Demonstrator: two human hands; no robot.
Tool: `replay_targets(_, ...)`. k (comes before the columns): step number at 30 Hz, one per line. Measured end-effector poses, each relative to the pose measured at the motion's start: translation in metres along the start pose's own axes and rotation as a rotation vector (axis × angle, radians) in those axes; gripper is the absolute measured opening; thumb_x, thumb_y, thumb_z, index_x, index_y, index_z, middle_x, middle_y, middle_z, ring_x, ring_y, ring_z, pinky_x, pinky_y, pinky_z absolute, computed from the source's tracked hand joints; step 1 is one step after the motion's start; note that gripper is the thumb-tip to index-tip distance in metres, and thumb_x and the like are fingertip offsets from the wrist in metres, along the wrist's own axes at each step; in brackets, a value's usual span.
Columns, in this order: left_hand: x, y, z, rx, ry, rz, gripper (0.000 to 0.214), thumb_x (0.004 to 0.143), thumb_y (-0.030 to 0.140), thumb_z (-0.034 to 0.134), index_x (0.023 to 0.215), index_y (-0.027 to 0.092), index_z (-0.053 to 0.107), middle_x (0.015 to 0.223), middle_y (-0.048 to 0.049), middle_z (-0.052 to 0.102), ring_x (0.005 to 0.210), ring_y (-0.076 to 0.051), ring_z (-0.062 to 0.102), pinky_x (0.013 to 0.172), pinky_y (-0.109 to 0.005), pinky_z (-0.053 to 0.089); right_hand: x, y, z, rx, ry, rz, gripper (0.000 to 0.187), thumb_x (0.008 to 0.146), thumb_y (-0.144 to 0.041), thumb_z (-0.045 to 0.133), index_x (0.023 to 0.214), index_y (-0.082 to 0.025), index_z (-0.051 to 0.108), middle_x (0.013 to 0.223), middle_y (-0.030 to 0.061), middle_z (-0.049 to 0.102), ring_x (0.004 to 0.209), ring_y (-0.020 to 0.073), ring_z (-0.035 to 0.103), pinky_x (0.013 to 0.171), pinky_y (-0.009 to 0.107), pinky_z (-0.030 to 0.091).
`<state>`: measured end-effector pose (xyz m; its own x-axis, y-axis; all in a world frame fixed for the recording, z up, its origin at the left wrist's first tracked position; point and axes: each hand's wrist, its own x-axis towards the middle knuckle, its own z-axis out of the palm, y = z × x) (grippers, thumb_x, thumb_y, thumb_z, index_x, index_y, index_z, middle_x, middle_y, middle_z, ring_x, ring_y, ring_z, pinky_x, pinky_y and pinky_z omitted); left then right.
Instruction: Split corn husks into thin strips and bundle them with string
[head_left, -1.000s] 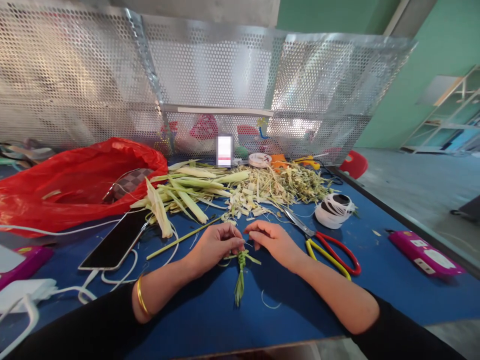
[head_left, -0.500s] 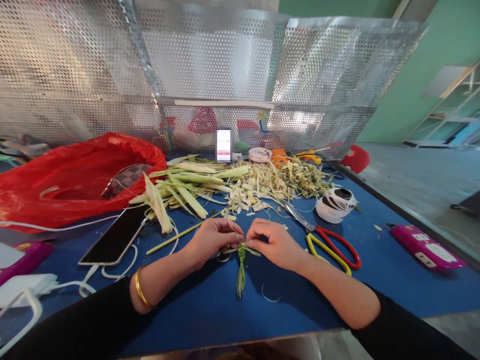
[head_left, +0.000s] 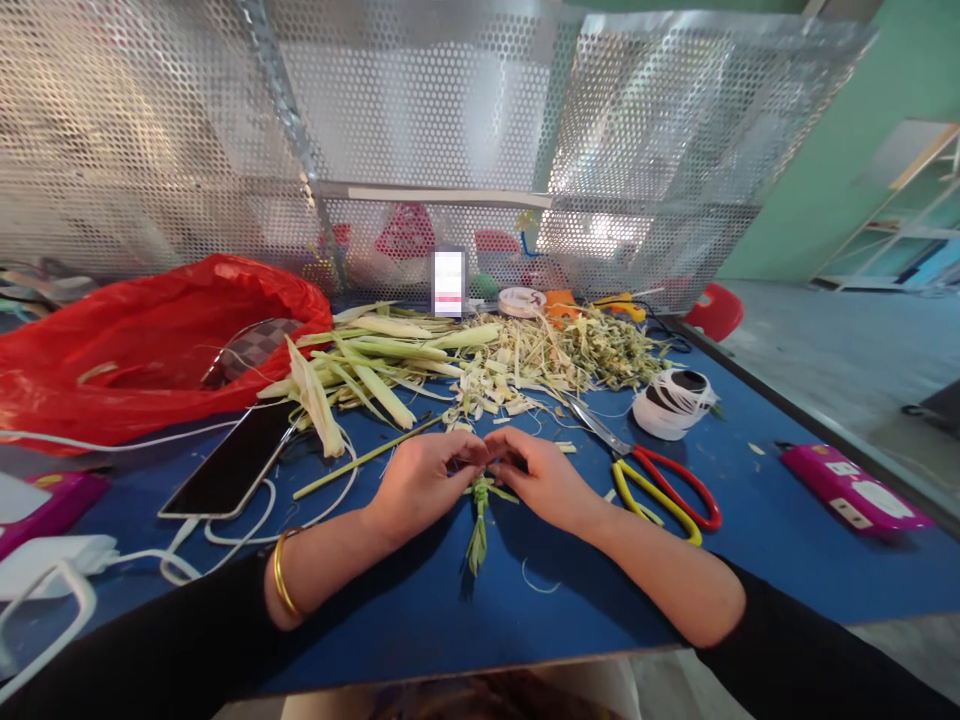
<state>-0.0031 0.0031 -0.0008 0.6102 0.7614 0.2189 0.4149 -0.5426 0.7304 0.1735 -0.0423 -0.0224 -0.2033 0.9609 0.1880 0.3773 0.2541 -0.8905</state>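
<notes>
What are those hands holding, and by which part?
A small green leaf bundle, apparently pinched at its far end by the left hand; whether the right hand grips too is hidden.

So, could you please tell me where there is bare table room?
Mostly bare blue table shows between the scissors and purple pack, and between the gold bangle and green bundle. It is crowded behind, with husks, and far left, with the red bag and phone.

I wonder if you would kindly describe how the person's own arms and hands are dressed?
Both the left hand and right hand are ungloved. The left sleeve and right sleeve are plain black, leaving much of the forearms bare. A smooth, gold-coloured bangle circles the left forearm, near the sleeve's edge.
</notes>
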Motion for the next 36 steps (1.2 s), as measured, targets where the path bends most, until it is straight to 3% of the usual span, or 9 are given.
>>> replay_targets(5,-0.0038,-0.0037,0.0035,0.263,0.085,0.128,0.021,0.078,0.016,0.055,0.096,0.023,0.065,0.083,-0.0005,0.071,0.079,-0.017,0.065,0.069,-0.024,0.044,-0.0018,-0.0006,0.0020,0.007,-0.002,0.018,0.022,0.083,-0.011,0.051,0.103,-0.020,0.056,0.092,0.0038,0.069,0.078,0.0156,0.065,0.071,0.029,0.051)
replay_targets(12,-0.0048,-0.0089,0.0036,0.525,0.102,0.174,0.016,0.084,0.024,0.052,0.084,0.022,0.067,0.076,-0.0029,0.069,0.073,-0.016,0.062,0.063,-0.025,0.039,-0.0045,-0.0069,0.0033,0.012,-0.040,0.014,0.028,0.084,-0.010,0.048,0.110,-0.020,0.052,0.092,0.0033,0.070,0.076,0.0148,0.067,0.075,0.030,0.051)
replay_targets(17,-0.0024,-0.0077,0.0013,0.465,0.118,0.244,0.016,0.084,0.020,0.054,0.077,0.022,0.068,0.077,-0.0009,0.070,0.072,-0.015,0.061,0.062,-0.024,0.038,-0.0020,-0.0033,0.0031,0.030,0.013,0.065,0.023,0.085,-0.015,0.051,0.107,-0.020,0.058,0.088,0.0033,0.068,0.069,0.0142,0.064,0.069,0.029,0.050)
replay_targets(21,-0.0031,-0.0056,0.0015,0.401,0.130,0.266,0.016,0.084,0.019,0.054,0.078,0.022,0.068,0.078,-0.0013,0.070,0.074,-0.014,0.061,0.064,-0.024,0.040,0.0011,0.0012,0.0020,-0.067,0.082,0.037,0.014,0.080,-0.019,0.062,0.093,-0.020,0.067,0.082,0.0018,0.061,0.069,0.0135,0.057,0.064,0.026,0.045)
replay_targets(25,-0.0038,-0.0044,0.0014,0.358,0.134,0.244,0.013,0.082,0.020,0.055,0.078,0.021,0.068,0.080,-0.0019,0.070,0.074,-0.015,0.062,0.064,-0.024,0.041,0.0022,0.0026,0.0019,-0.088,0.106,0.011,0.002,0.079,-0.019,0.064,0.077,-0.019,0.066,0.074,-0.0001,0.055,0.069,0.0129,0.053,0.062,0.025,0.041)
replay_targets(36,-0.0025,-0.0061,-0.0003,0.303,0.125,0.226,0.010,0.081,0.020,0.058,0.075,0.021,0.067,0.076,-0.0001,0.069,0.073,-0.014,0.061,0.065,-0.023,0.040,0.0008,-0.0036,-0.0031,-0.178,0.108,-0.020,0.011,0.082,-0.015,0.056,0.072,-0.019,0.056,0.071,-0.0014,0.050,0.069,0.0128,0.048,0.063,0.025,0.038)
